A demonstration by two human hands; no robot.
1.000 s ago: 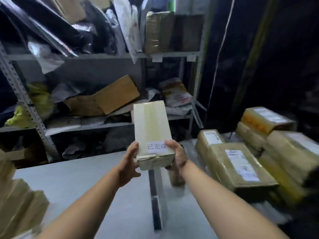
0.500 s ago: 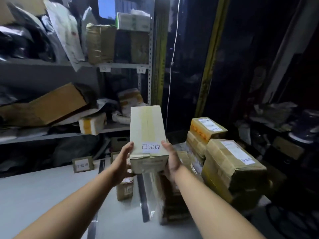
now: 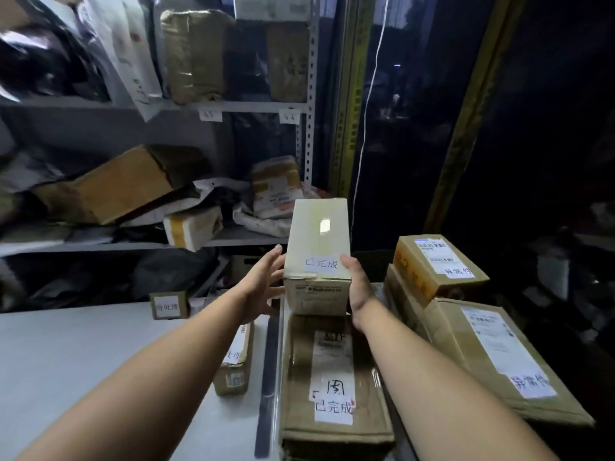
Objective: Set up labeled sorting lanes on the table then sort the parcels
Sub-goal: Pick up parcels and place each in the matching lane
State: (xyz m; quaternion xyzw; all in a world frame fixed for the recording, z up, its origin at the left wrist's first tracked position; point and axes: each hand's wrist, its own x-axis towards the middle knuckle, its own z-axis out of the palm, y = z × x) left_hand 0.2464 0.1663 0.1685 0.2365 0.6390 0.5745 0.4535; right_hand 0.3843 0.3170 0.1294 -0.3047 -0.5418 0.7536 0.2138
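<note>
**Cardboard box [image 3: 317, 247] held over the centre lane**

Filling the upper left of the frame, a rack [image 3: 233, 106] carries loose packages. Below it the grey tabletop [image 3: 83, 361] spreads across the lower left. At the right edge a stack [image 3: 492, 357] of parcels wears one kind of label. The flat parcel [image 3: 332, 377] at bottom centre wears another, and the box, at frame centre above that parcel's far end, carries the same label as it. Whether the box already touches the parcel I cannot tell.

The right hand [image 3: 357, 287] clamps the box's right side, thumb on top. The left hand [image 3: 263, 287] is spread, straight fingers against the left side. A slim packet [image 3: 234, 361] lies left of a dark strip [image 3: 268, 377] dividing the lanes, and a small marker [image 3: 168, 306] stands at centre left.

Lanes look laid and sorting is under way. The next move probably calls for lowering the box squarely onto the matching parcel, then releasing it without tipping it.
</note>
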